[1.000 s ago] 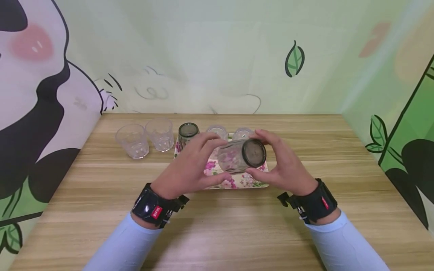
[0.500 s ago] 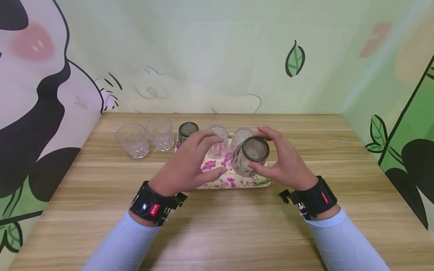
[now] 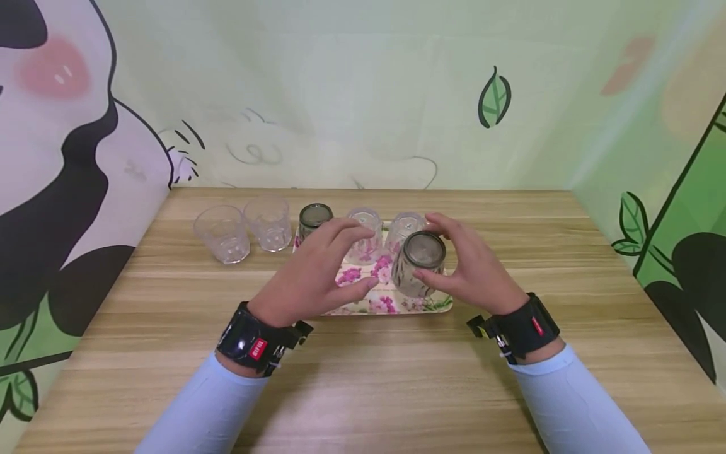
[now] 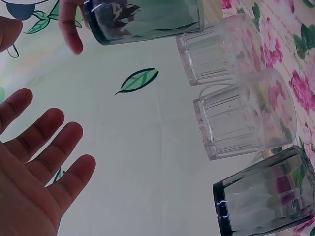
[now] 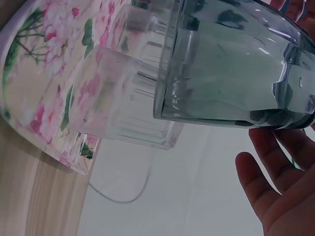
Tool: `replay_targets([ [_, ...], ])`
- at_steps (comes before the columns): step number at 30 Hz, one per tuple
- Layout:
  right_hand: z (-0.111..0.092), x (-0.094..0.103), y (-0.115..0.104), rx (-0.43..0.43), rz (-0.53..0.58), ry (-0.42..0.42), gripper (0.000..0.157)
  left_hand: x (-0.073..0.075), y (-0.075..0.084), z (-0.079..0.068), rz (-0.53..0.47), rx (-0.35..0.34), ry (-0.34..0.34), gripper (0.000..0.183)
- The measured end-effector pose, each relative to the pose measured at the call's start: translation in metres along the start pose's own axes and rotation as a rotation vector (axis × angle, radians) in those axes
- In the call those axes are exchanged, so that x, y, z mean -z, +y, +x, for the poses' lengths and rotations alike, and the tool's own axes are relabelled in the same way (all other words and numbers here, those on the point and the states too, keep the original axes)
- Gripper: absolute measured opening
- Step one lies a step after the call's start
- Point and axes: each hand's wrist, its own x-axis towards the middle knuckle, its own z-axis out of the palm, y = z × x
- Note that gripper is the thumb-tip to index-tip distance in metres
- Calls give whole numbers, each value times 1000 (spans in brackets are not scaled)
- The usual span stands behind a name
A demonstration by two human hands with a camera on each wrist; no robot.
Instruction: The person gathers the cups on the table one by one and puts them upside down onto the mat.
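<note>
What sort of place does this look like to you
Possibly a small recording booth: cartoon-printed walls enclose a wood-grain table on three sides, and there are black wristbands with small attachments.

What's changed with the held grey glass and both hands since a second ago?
The smoky-grey faceted glass tumbler has swung mouth-down from its sideways tilt in the right hand; the left hand has come away from it, open. The four clear tumblers and cream, pink-flowered rectangular tray stayed put.
</note>
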Motion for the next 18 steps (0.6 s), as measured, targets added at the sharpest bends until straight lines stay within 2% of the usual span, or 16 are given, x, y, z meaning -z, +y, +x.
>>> replay_targets([
  [7, 1, -5, 2, -19, -8, -55, 93, 0, -1, 0, 1, 6, 0, 64],
  [18, 0, -16, 10, -110, -9, -138, 87, -1, -1, -1, 19, -4, -4, 63],
])
